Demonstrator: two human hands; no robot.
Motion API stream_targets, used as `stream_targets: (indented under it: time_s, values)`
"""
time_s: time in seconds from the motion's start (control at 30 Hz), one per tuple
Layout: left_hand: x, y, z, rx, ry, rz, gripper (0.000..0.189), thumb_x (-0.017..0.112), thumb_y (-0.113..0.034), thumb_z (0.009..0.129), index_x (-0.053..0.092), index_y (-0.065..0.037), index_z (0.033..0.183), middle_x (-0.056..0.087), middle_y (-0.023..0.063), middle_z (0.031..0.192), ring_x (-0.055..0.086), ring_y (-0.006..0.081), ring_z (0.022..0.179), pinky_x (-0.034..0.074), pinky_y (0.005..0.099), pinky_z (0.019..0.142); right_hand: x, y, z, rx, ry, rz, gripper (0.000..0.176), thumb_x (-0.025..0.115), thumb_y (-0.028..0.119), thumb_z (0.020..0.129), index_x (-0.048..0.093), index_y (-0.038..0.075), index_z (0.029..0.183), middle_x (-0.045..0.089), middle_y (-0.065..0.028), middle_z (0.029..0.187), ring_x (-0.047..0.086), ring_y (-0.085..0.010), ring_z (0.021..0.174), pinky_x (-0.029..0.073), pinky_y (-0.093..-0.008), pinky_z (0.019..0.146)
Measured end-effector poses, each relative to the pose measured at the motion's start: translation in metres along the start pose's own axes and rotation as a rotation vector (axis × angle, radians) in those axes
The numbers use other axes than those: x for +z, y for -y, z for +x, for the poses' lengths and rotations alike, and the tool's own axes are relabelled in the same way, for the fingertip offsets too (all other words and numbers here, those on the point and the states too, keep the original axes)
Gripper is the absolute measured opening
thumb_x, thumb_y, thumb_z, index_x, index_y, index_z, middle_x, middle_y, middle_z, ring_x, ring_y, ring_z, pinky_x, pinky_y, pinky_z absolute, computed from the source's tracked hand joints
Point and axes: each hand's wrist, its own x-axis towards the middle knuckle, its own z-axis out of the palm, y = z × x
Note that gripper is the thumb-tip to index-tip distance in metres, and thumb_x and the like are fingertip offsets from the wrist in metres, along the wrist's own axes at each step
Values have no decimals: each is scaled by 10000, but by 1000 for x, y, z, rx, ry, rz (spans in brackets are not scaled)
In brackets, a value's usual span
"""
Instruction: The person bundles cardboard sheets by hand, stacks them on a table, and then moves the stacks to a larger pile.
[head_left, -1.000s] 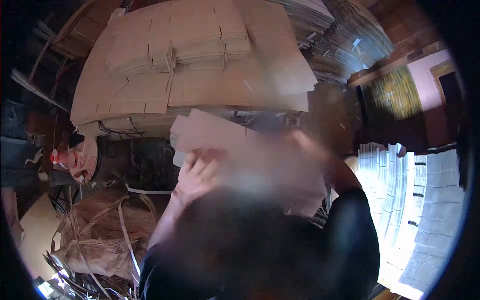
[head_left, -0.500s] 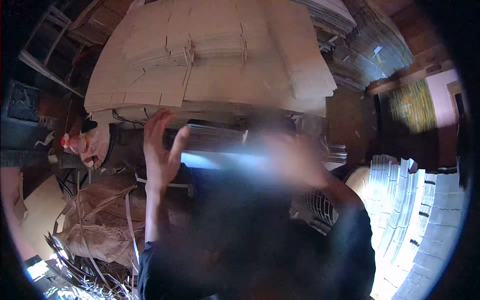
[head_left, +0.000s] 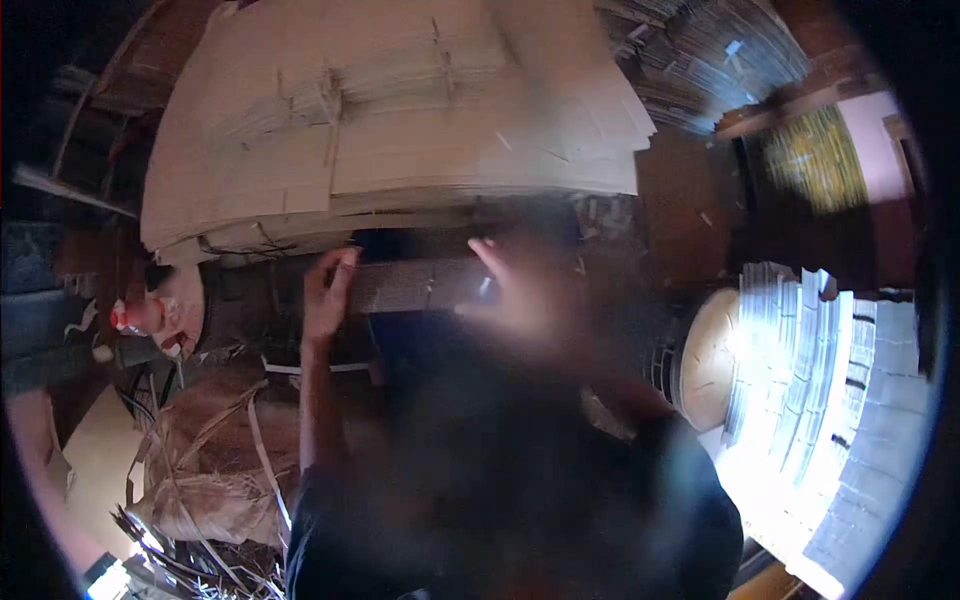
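Note:
My left hand (head_left: 328, 295) is raised at the left end of a stack of thin brownish sheets (head_left: 400, 286). Its fingers are loosely bent, the tips near the thumb, and nothing shows in them. At the stack's right end is my right hand (head_left: 515, 295), blurred, with finger and thumb spread apart on either side of that end. Dark blue surfaces (head_left: 405, 340) show just in front of the stack and behind it. Below, my dark clothing hides much of the lap area.
A broad pile of flat cardboard sheets (head_left: 400, 150) lies ahead. Brown wrapped sacking (head_left: 215, 440) with straps is at left, beside a red-and-white item (head_left: 140, 315). On the right stand a round tan disc (head_left: 708, 360) and tall, brightly lit stacks of sheets (head_left: 790, 370).
My right hand has moved left, closer to the stack and to my left hand. The left hand's fingers have drawn nearer its thumb. The view has shifted slightly.

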Motion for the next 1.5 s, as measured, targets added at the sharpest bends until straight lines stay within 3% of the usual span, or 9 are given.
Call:
stream_targets:
  time_s: [0.17,0.27,0.53,0.7,0.87,1.0,1.13,1.3,1.5]
  values:
    - [-6,24,21,-75,105,-18,448,546,-428,1024,709,-13,1072,706,53,1043,588,142,1014,434,305,944,-69,-65,-32,407,-589,356,452,621,415,968,648,26,1196,680,-110,1126,620,-235,1072,476,-393,949]
    - [1,12,23,56,102,-58,457,530,-438,1030,697,-16,1083,692,65,1045,579,159,1032,414,309,965,-39,-174,-76,557,-736,1074,665,204,521,1078,575,40,1348,638,-119,1266,575,-249,1195,377,-378,1086]
    - [3,21,28,37,21,151,446,568,-405,1017,661,29,1059,664,120,944,565,169,924,437,325,865,-30,-155,-71,583,-217,418,635,314,490,1067,390,37,1506,338,-193,1568,340,-349,1433,250,-450,1184]
    - [5,34,40,-31,4,162,383,609,-335,1004,651,44,965,614,141,835,539,166,824,438,317,795,-79,-122,-58,31,-152,-193,776,555,592,934,486,4,1436,398,-202,1502,362,-390,1408,240,-530,1181]
    - [6,26,39,110,-81,284,346,609,-277,1007,622,51,898,558,85,769,492,134,772,431,297,764,-15,-164,-66,9,17,-159,737,651,563,871,561,56,1398,457,-158,1493,380,-358,1408,210,-542,1188]
    - [1,29,37,37,-5,199,296,611,-235,1005,621,45,908,582,94,796,492,127,796,438,306,778,-2,-156,-73,832,-38,880,226,757,241,856,784,167,1068,653,-44,1322,490,-262,1324,308,-470,1133]
    - [8,16,29,121,-33,237,275,607,-217,1006,626,42,917,600,105,793,504,136,792,446,316,763,-18,-135,-73,839,-92,700,162,768,167,836,794,139,993,716,-30,1199,567,-242,1224,379,-435,1074]
    - [5,20,26,84,-8,252,324,600,-290,1016,626,6,886,572,-1,790,471,111,802,415,284,765,-30,-125,-54,57,-379,-53,105,743,101,833,779,52,919,764,-81,960,710,-216,925,532,-348,856]
    - [7,13,27,56,-41,291,372,608,-322,1013,608,14,853,574,28,778,480,126,794,427,296,761,-39,-113,-39,487,-422,375,179,689,139,879,750,-12,952,750,-156,895,731,-257,826,558,-332,762]
